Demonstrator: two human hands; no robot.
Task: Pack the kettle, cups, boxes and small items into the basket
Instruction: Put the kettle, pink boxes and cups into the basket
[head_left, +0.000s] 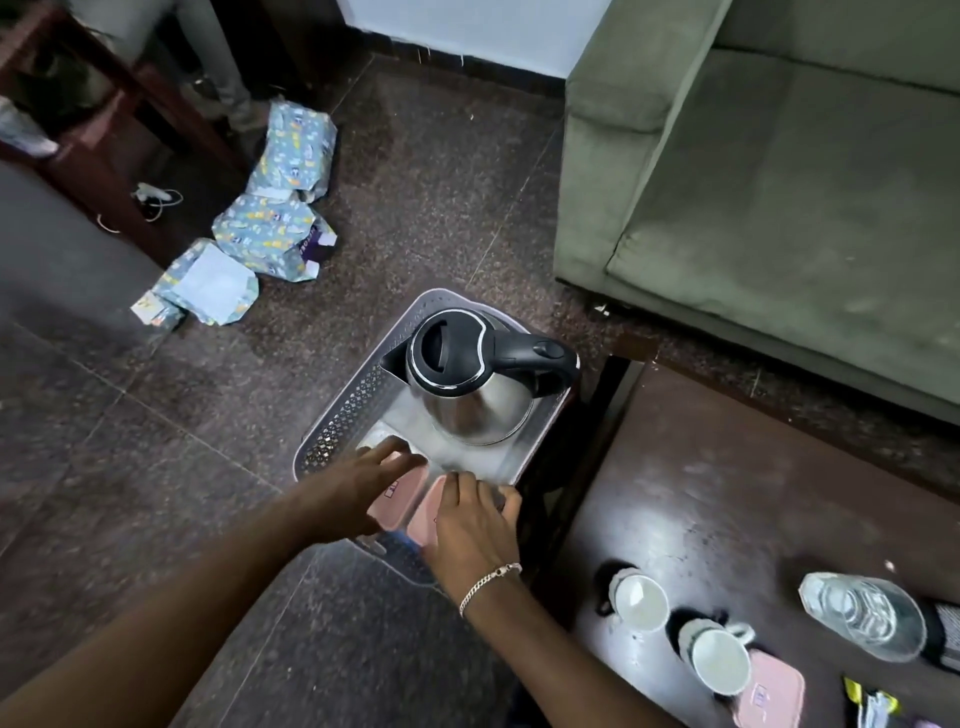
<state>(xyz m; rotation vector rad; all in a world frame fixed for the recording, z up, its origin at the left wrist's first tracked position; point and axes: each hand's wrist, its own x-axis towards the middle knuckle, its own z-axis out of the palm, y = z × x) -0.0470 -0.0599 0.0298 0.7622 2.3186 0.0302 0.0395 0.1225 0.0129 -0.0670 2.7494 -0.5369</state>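
Note:
A grey perforated basket (332, 415) sits on the floor. A steel kettle (467, 374) with a black lid and handle stands upright in its far end. Two pink boxes lie side by side in the near end. My left hand (358, 483) rests with spread fingers on the left pink box (395, 501). My right hand (475, 525) covers the right pink box (426, 512), fingers curled over its far edge. Two white cups (641, 603) (719, 660), a third pink box (769, 696) and small sachets (872, 701) are on the dark table (727, 493) at the right.
A clear bottle (865, 616) lies on the table's right side. A green sofa (753, 182) fills the upper right. Three gift-wrapped parcels (265, 228) lie on the speckled floor at upper left, beside a dark wooden shelf (104, 130).

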